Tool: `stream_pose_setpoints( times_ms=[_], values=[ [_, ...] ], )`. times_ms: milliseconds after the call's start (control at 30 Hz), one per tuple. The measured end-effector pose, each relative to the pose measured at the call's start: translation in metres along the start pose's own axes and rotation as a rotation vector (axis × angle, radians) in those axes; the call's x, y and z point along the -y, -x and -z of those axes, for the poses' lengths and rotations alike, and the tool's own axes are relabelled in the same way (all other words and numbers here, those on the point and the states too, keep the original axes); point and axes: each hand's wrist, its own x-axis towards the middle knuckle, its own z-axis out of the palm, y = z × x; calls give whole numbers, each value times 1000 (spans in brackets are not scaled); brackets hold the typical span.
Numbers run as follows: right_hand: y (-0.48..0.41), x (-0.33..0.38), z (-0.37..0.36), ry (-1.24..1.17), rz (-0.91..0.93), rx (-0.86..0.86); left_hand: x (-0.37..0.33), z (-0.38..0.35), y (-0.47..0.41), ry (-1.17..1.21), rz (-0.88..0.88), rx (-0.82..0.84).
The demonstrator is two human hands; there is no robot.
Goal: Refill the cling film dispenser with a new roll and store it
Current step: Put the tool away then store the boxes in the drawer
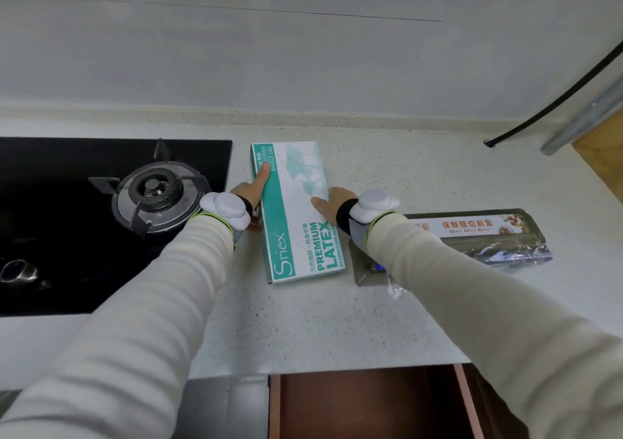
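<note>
Left hand [246,191] and right hand [332,202] are pinching the latex glove box [296,216] mid-frame, thumbs lying on top. Probably worth keeping it level while it's moving.

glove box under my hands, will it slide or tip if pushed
Probably light and fairly stiff: the glove box is thin printed cardboard. Lying flat on the countertop, it should slide, not tip. Sides may dent where the left hand and right hand hold it.

Speckled white countertop [421,176]: gas hob [67,219] inset at left, glove box [296,223] flat mid-counter, plastic-wrapped cling film dispenser [488,233] just right of it.
</note>
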Motion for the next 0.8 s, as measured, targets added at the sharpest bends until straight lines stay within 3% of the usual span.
stream_pose_setpoints(
  times_ms=[100, 233, 333, 433, 533, 667, 800],
  values=[
    [23, -4, 0, -38, 33, 10, 3, -4, 19, -13, 0, -19],
    [53, -13, 2, -487, 32, 91, 9, -15, 39, -32, -3, -59],
    [76, -22, 14, -609, 6, 137, 14, -31, 64, 12, 3, -72],
    [92, -31, 24, -590, 14, 73, 18, -45, 78, -17, -11, -77],
    [101, -49, 37, -400, 124, -68, 20, -57, 91, -42, -30, -49],
    [116, -77, 49, -199, 64, -55, 29, -77, 112, -80, -24, -13],
    [139, -112, 53, -230, 8, -17, 33, -102, 134, -136, -31, 5]
  ],
)
